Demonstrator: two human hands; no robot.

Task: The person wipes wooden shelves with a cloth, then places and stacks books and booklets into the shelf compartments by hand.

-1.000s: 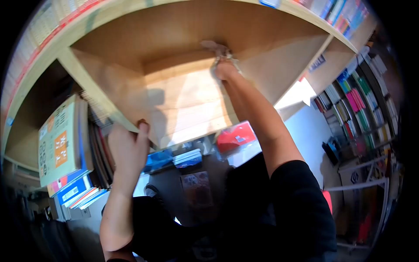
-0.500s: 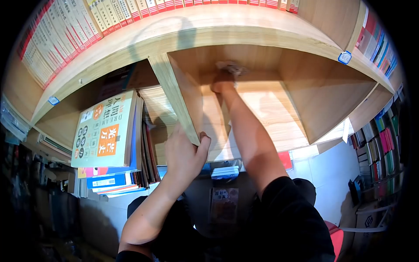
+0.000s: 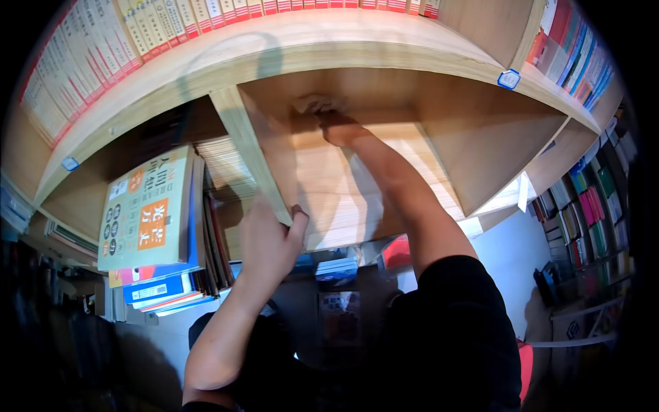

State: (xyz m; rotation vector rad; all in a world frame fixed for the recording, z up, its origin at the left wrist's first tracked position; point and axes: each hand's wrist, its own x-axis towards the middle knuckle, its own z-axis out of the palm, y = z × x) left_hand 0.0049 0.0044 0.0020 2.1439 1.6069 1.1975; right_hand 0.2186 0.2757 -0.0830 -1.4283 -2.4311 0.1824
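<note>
Deep inside an open wooden compartment, my right hand (image 3: 340, 129) presses a crumpled, light-coloured cloth (image 3: 316, 104) against the back panel, close to the left back corner. My left hand (image 3: 269, 237) is wrapped around the front edge of the upright wooden divider (image 3: 250, 147), thumb on the compartment side. The fingers on its far side are partly hidden. Pale wooden boards form the compartment floor (image 3: 384, 185), where my right arm casts a shadow.
Left of the divider, a stack of books (image 3: 147, 209) juts out past the shelf front. Red-and-white book spines (image 3: 240, 10) line the shelf above. More bookshelves (image 3: 590, 220) stand at the right, and a red stool-like object (image 3: 526, 371) is low at the right.
My right hand has slid the cloth leftward along the back panel toward the corner. My left hand keeps its grip on the divider. The head view has turned slightly right.
</note>
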